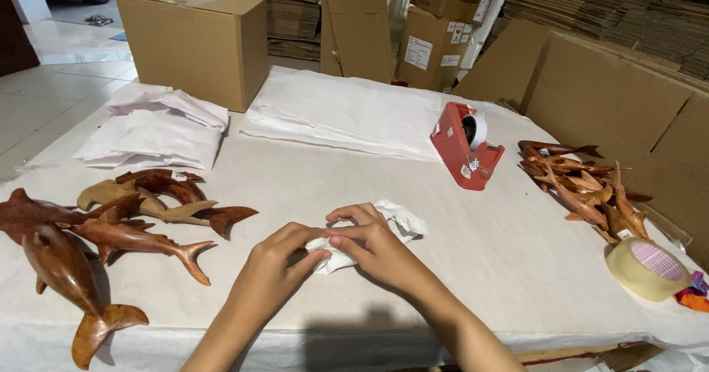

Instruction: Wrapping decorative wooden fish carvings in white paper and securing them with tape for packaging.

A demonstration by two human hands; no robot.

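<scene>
the left hand (284, 257) and the right hand (373, 243) meet near the front centre of the paper-covered counter (480, 261), both closed with fingertips pinching a small white paper-wrapped bundle (384, 228) that rests on the counter surface. to the left lie several carved wooden dolphins (111, 228) in dark and light brown, some overlapping. behind them sits a pile of folded white paper sheets (151, 128), with a closed cardboard box (196, 36) further back. a red tape dispenser (464, 147) stands to the right of centre. a heap of smaller wooden carvings (583, 184) lies at the right, near a roll of clear tape (648, 267).
</scene>
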